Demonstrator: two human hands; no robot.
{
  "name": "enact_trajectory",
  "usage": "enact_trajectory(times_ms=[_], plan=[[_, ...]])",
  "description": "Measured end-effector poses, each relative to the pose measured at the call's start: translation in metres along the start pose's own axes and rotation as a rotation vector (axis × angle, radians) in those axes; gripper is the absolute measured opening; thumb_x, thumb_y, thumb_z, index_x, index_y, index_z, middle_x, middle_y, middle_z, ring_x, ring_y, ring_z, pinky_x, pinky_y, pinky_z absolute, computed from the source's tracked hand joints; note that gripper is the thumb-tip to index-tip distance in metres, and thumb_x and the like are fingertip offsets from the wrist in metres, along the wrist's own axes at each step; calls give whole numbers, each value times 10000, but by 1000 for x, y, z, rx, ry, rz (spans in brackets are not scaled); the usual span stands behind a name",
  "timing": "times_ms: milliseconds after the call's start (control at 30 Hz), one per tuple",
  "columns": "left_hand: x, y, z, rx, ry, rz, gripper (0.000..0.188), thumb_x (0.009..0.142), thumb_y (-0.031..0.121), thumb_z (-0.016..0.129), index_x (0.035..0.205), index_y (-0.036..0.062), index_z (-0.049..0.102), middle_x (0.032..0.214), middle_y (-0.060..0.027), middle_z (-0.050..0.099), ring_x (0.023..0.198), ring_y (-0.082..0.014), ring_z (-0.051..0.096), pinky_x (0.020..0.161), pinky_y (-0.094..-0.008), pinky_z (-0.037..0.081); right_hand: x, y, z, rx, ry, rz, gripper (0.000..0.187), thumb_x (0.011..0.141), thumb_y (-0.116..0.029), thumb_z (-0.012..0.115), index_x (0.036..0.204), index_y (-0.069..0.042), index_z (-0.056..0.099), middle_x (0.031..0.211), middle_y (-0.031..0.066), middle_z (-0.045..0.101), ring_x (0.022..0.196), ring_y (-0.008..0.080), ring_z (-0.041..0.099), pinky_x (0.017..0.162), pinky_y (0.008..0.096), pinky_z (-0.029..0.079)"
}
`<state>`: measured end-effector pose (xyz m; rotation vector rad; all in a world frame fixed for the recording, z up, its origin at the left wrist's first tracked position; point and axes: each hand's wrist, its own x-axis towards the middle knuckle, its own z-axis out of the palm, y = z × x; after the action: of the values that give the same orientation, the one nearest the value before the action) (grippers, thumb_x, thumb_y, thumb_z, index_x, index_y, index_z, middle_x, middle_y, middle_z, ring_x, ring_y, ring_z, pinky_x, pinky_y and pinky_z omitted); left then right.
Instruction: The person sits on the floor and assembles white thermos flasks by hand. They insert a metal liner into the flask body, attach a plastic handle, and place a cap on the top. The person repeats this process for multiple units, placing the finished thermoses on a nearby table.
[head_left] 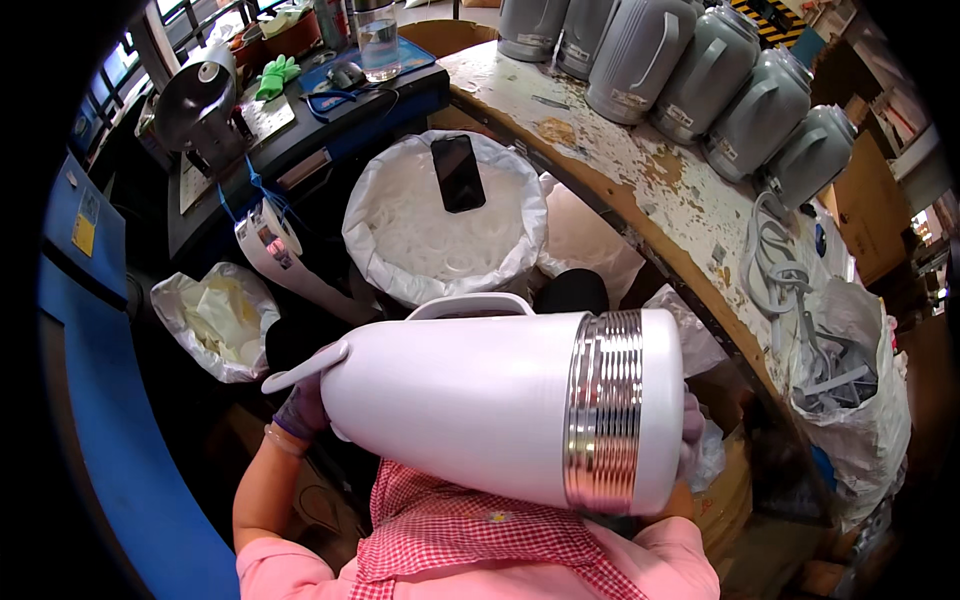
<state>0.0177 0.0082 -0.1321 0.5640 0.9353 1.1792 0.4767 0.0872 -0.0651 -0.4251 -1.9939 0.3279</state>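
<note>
A large white thermos jug (pixel 450 405) with a ribbed silver band lies sideways in front of my body, its handle turned away from me. At its left, spout end is my left hand (pixel 304 405), in a purplish glove, closed against the jug; most of its fingers are hidden behind the lid. My right hand (pixel 691 430), gloved too, grips the base end at the right, and the jug covers much of it. Just beyond the jug stands a bag-lined tub (pixel 365 225) of translucent plastic rings, with a black phone (pixel 458 174) on top.
Several grey thermos jugs (pixel 640 60) line the worn bench (pixel 640 165) at the right, near grey straps (pixel 775 260) and a white bag (pixel 850 430) of grey parts. A label roll (pixel 270 235) hangs off the dark left table (pixel 290 140). A small lined bin (pixel 215 345) stands below.
</note>
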Motion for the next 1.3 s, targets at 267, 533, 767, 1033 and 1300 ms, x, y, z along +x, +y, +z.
enact_trajectory(times_ms=[267,533,767,1033,1300], plan=[[-10,79,87,765,136,1335,444,965,340,496,1240,-5,539,1288,-209,569,1171,-278,561,1006,-446,465,6,59,21,261,-117,1039,487,1010,-380,447,1208,40,592,949,158,668,879,266,673,827,325,512],[13,67,-136,1603,424,914,550,973,231,561,1442,-9,402,1423,-184,493,1315,-304,467,1105,-409,366,31,48,15,231,-264,326,990,595,-488,851,1365,-1,463,1377,202,478,1302,365,437,1070,488,372],[-21,107,49,1053,534,1490,552,979,394,508,1367,8,441,1347,-197,500,1221,-314,506,1027,-413,403,48,63,69,553,124,666,440,909,-330,692,1161,4,557,1014,62,647,947,156,616,861,301,500],[-69,119,97,1272,274,1895,603,919,560,506,1236,48,523,1204,-212,541,1069,-354,557,896,-449,468,84,82,117,819,-87,1020,483,1061,-445,385,1173,-26,599,991,47,651,890,132,609,850,293,498],[-59,146,65,1184,423,1426,651,930,552,492,1283,5,513,1241,-186,548,1122,-329,570,961,-423,473,60,86,98,1012,-124,745,856,930,-678,482,1402,37,469,1440,162,469,1293,272,482,1108,391,356]])
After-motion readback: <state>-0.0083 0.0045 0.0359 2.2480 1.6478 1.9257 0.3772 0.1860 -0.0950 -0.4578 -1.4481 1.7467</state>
